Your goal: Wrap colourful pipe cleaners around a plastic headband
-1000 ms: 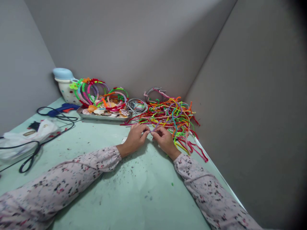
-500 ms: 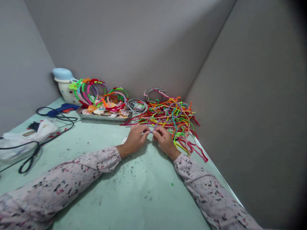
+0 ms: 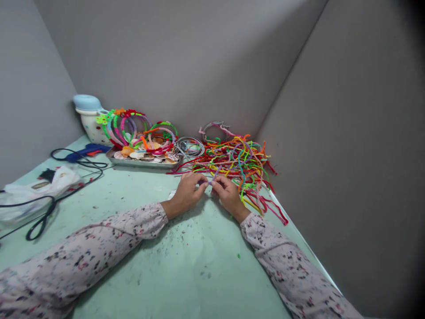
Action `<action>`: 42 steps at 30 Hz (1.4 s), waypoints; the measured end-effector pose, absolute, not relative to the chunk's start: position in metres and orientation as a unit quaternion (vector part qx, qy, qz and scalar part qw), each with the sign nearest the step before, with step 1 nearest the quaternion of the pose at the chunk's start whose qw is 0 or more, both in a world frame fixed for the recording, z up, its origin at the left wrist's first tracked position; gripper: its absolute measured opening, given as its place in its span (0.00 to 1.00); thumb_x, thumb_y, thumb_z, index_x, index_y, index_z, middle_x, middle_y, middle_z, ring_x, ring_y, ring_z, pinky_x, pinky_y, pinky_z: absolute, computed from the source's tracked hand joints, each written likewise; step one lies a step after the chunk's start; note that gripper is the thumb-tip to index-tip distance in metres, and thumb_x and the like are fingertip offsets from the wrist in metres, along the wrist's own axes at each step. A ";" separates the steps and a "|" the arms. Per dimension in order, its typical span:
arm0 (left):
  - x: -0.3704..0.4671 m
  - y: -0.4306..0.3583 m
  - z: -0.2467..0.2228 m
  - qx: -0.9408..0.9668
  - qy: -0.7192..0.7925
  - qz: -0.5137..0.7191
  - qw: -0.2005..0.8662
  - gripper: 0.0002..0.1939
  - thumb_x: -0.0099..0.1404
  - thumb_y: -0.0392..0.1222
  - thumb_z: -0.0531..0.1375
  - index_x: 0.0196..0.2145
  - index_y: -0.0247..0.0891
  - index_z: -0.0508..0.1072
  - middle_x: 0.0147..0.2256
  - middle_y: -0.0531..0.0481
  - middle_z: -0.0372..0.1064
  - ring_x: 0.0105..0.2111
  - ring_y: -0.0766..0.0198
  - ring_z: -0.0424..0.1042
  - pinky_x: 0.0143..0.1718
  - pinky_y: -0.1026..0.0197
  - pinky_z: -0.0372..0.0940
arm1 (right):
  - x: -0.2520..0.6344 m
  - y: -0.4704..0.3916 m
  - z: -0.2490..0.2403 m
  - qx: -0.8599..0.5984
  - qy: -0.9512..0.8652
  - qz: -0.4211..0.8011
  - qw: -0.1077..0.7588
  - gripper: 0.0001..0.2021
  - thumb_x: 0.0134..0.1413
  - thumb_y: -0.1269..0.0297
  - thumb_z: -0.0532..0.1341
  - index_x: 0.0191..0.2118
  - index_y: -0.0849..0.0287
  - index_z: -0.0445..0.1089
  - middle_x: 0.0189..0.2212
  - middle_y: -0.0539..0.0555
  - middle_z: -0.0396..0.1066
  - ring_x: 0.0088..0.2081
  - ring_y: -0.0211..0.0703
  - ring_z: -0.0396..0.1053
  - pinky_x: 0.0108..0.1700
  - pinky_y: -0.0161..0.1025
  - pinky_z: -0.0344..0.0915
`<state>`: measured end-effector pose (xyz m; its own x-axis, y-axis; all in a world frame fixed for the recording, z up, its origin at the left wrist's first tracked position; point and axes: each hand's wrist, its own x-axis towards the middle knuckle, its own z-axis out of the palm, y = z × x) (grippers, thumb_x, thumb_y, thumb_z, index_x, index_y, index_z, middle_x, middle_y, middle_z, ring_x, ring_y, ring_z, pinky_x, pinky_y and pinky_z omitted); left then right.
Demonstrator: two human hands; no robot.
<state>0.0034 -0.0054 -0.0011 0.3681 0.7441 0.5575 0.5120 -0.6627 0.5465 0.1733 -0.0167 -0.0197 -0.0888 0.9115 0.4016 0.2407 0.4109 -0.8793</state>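
Note:
A purple pipe cleaner (image 3: 217, 172) runs between my two hands, one end of it sticking up past the fingertips. My left hand (image 3: 187, 191) pinches it between thumb and fingers. Close beside, my right hand (image 3: 227, 195) pinches the same piece, its fingers closed. The rest of the strand is hidden by the fingers. Just behind my right hand lies a tangled heap of many-coloured pipe cleaners (image 3: 229, 155). A small white thing (image 3: 171, 194) shows partly behind my left wrist; I cannot tell what it is.
A metal tray (image 3: 142, 164) of seashells holds several fuzzy colourful hoops (image 3: 128, 128). Coiled silver wire (image 3: 190, 146) lies beside it. At the left are a lidded cup (image 3: 89, 117), a blue glue gun (image 3: 79, 153), black cord (image 3: 96, 170) and a white plastic bag (image 3: 43, 190). Walls rise behind and right.
My left fingers have shifted slightly, and a little more of the purple pipe cleaner shows at them. Both hands otherwise stay in the same place.

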 end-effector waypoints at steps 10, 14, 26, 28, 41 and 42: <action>0.004 -0.005 -0.002 0.817 0.391 0.401 0.137 0.05 0.64 0.40 0.55 0.33 0.39 0.70 0.33 0.51 0.71 0.37 0.60 0.66 0.43 0.55 0.56 | 0.171 -0.018 -0.018 -0.438 -0.661 0.340 0.506 0.09 0.57 0.58 0.57 0.31 0.57 0.65 0.21 0.46 0.66 0.24 0.37 0.63 0.28 0.34 0.60; 0.003 -0.005 0.000 0.807 0.405 0.408 0.135 0.06 0.65 0.40 0.54 0.34 0.39 0.71 0.33 0.51 0.71 0.37 0.60 0.67 0.43 0.55 0.57 | 0.170 -0.017 -0.019 -0.429 -0.648 0.326 0.538 0.07 0.55 0.58 0.59 0.36 0.56 0.65 0.28 0.48 0.66 0.25 0.37 0.66 0.28 0.34 0.63; 0.003 -0.003 -0.002 0.797 0.433 0.406 0.114 0.05 0.61 0.41 0.58 0.34 0.39 0.72 0.33 0.50 0.72 0.37 0.59 0.67 0.44 0.54 0.57 | 0.171 -0.018 -0.021 -0.435 -0.667 0.307 0.521 0.05 0.56 0.61 0.58 0.35 0.57 0.66 0.27 0.48 0.67 0.25 0.37 0.67 0.28 0.34 0.64; 0.003 -0.003 -0.003 0.797 0.433 0.406 0.110 0.05 0.61 0.41 0.58 0.33 0.39 0.72 0.33 0.51 0.72 0.37 0.59 0.67 0.44 0.54 0.57 | 0.171 -0.018 -0.020 -0.438 -0.667 0.308 0.518 0.06 0.56 0.61 0.58 0.35 0.56 0.66 0.27 0.48 0.67 0.24 0.37 0.67 0.27 0.34 0.64; 0.004 -0.005 -0.001 0.796 0.443 0.397 0.115 0.03 0.59 0.39 0.58 0.30 0.39 0.70 0.30 0.51 0.70 0.36 0.60 0.65 0.42 0.55 0.57 | 0.171 -0.018 -0.022 -0.441 -0.679 0.296 0.507 0.06 0.56 0.60 0.58 0.35 0.57 0.67 0.27 0.49 0.68 0.25 0.38 0.66 0.28 0.35 0.65; 0.004 -0.005 -0.001 0.795 0.444 0.396 0.117 0.03 0.59 0.39 0.58 0.30 0.38 0.69 0.30 0.51 0.70 0.35 0.60 0.65 0.42 0.55 0.57 | 0.171 -0.018 -0.022 -0.440 -0.680 0.295 0.507 0.06 0.56 0.60 0.58 0.35 0.57 0.67 0.27 0.49 0.68 0.25 0.38 0.66 0.28 0.35 0.65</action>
<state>0.0038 -0.0047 -0.0005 0.2926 0.7980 0.5269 0.6132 -0.5794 0.5369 0.1713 -0.0180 -0.0217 -0.0986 0.8976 0.4296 0.2990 0.4384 -0.8475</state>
